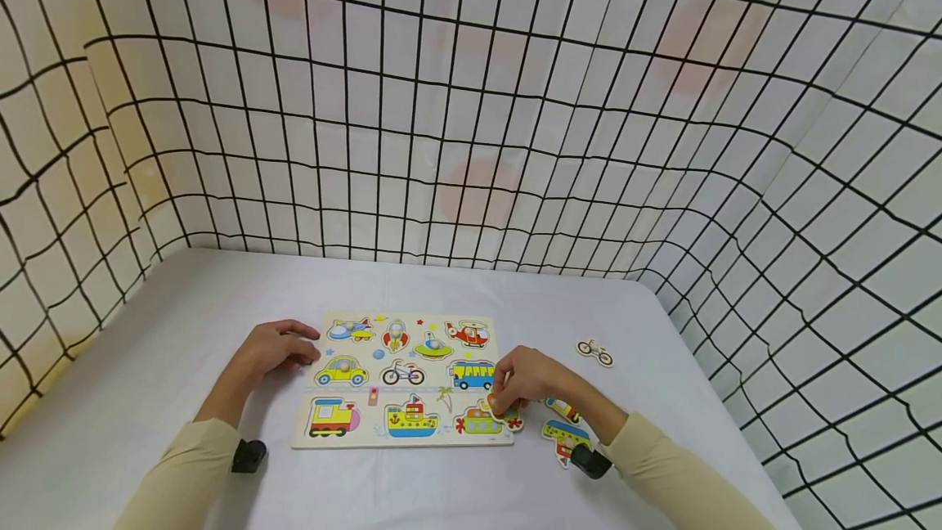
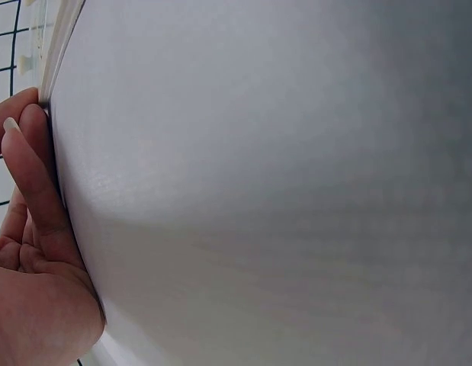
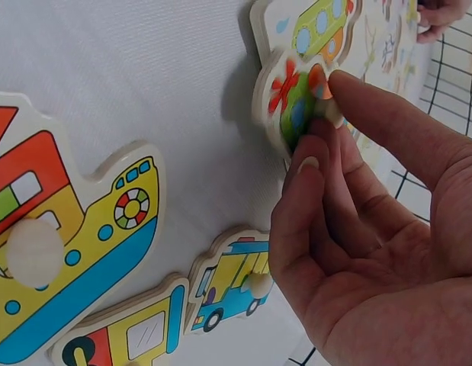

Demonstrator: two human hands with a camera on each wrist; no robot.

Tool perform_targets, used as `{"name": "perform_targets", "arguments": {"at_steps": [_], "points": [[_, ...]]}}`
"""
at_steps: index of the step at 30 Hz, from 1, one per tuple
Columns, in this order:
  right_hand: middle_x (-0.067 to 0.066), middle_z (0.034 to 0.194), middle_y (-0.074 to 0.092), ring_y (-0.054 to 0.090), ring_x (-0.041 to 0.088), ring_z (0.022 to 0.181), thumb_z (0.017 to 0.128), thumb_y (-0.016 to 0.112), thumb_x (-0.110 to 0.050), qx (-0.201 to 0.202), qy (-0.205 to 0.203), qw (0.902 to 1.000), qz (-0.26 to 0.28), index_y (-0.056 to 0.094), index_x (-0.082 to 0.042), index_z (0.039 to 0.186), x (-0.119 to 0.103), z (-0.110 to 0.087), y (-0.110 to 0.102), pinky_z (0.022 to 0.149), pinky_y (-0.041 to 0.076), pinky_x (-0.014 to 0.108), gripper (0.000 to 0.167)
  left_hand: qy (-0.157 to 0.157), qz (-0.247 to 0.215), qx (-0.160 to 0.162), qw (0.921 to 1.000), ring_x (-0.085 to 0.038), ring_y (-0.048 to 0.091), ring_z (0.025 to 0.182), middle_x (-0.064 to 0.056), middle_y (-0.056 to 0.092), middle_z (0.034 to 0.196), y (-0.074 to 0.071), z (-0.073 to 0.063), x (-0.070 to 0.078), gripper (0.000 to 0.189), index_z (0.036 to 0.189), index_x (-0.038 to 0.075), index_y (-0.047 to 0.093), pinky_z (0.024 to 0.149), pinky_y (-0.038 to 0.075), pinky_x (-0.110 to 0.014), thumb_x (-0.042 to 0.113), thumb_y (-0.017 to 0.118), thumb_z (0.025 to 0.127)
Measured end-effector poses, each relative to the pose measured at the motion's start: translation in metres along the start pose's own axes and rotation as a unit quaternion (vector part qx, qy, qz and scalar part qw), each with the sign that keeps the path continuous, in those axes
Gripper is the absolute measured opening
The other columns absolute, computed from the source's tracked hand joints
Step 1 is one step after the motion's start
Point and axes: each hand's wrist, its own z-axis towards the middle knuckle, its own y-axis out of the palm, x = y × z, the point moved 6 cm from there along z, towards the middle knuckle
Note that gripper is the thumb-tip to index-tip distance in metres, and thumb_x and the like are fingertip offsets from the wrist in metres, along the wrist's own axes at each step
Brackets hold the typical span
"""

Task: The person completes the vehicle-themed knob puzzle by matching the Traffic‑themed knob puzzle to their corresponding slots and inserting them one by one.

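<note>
Nearest the body, beneath and beside the right wrist, three loose wooden pieces, a ship (image 3: 106, 229), a train (image 3: 144, 332) and a bus (image 3: 232, 286), lie close together; ship and bus show their knobs upward, presumably so that each can be taken between finger and thumb. Just beyond them the right hand (image 1: 526, 375) is drawn nearly closed, thumb and fingertips pinching a submarine piece (image 3: 293, 107) at its knob, a grip that likely keeps most of its outline unobstructed. The piece sits under these fingertips at the near right corner of the puzzle board (image 1: 371, 424), partly overhanging its edge and immediately beside the printed submarine (image 1: 478, 424). The board extends from the right hand's fingers across to the left hand (image 1: 275, 346), whose fingers are relaxed, gently bent and gripping nothing, their tips at the board's left edge; the left wrist view shows mostly tabletop (image 1: 545, 301), so whether they press to steady the board cannot be told. Between the hands and past them, car (image 1: 342, 371), rocket (image 1: 395, 335) and saucer (image 1: 432, 347) carry knobs, which suggests seated pieces. A bicycle piece (image 1: 594, 352) lies apart, beyond the right hand on its outer side. A black wire grid (image 1: 418, 80) before pale cloth (image 1: 397, 113) stands farthest from both hands.
</note>
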Motion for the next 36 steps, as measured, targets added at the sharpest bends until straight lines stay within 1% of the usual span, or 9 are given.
{"name": "perform_targets", "arguments": {"at_steps": [7, 12, 17, 22, 29, 36], "points": [[-0.002, 0.068, 0.067, 0.056, 0.014, 0.061, 0.077, 0.087, -0.019, 0.0, -0.001, 1.0, 0.0, 0.071, -0.012, 0.077, -0.0011, -0.0003, 0.001, 0.057, 0.045, 0.025, 0.017, 0.004, -0.001, 0.0, 1.0, -0.025, 0.063, 0.071, -0.009, 0.073, 0.084, 0.0006, -0.0012, 0.0009, 0.046, 0.123, 0.002, 0.067, 0.065, 0.055, -0.03, 0.015, 0.078, 0.08], [-0.003, 0.066, 0.065, 0.054, 0.013, 0.062, 0.077, 0.087, -0.02, -0.007, -0.011, 0.9999, -0.005, 0.071, -0.013, 0.08, -0.0024, -0.0007, 0.0, 0.058, 0.042, 0.025, 0.018, 0.004, -0.004, 0.001, 1.0, -0.026, 0.063, 0.072, -0.009, 0.073, 0.084, 0.0004, -0.0021, 0.0011, 0.046, 0.123, 0.002, 0.067, 0.066, 0.054, -0.03, 0.015, 0.079, 0.08], [-0.002, 0.066, 0.066, 0.053, 0.014, 0.063, 0.077, 0.087, -0.014, -0.023, -0.021, 0.9995, 0.006, 0.072, -0.012, 0.084, -0.004, 0.0002, 0.002, 0.061, 0.042, 0.027, 0.016, 0.005, -0.002, 0.001, 1.0, -0.026, 0.063, 0.071, -0.009, 0.073, 0.083, 0.0005, -0.0026, 0.0013, 0.046, 0.123, 0.002, 0.067, 0.066, 0.054, -0.03, 0.015, 0.078, 0.08], [-0.001, 0.068, 0.066, 0.054, 0.014, 0.065, 0.077, 0.086, -0.01, -0.028, -0.014, 0.9995, 0.004, 0.073, -0.013, 0.084, -0.0034, 0.0026, 0.0039, 0.062, 0.042, 0.028, 0.014, 0.005, 0.001, 0.001, 1.0, -0.026, 0.063, 0.071, -0.009, 0.073, 0.083, 0.0005, -0.0026, 0.0016, 0.046, 0.124, 0.002, 0.067, 0.066, 0.054, -0.03, 0.015, 0.077, 0.081], [-0.003, 0.071, 0.068, 0.055, 0.014, 0.064, 0.076, 0.088, -0.017, -0.028, -0.008, 0.9995, -0.007, 0.071, -0.013, 0.079, -0.0046, 0.0035, 0.0056, 0.06, 0.045, 0.025, 0.018, 0.005, 0.001, 0.0, 1.0, -0.026, 0.063, 0.071, -0.009, 0.073, 0.083, 0.0005, -0.0035, 0.0019, 0.047, 0.124, 0.002, 0.067, 0.066, 0.054, -0.03, 0.015, 0.078, 0.08], [-0.003, 0.071, 0.069, 0.057, 0.014, 0.062, 0.076, 0.089, -0.021, -0.034, -0.007, 0.9993, -0.015, 0.071, -0.014, 0.078, -0.0064, 0.0043, 0.0092, 0.06, 0.047, 0.024, 0.018, 0.006, 0.005, 0.001, 1.0, -0.027, 0.063, 0.072, -0.01, 0.073, 0.084, -0.0002, -0.0035, 0.0019, 0.048, 0.124, 0.003, 0.067, 0.066, 0.054, -0.03, 0.016, 0.078, 0.08]]}}
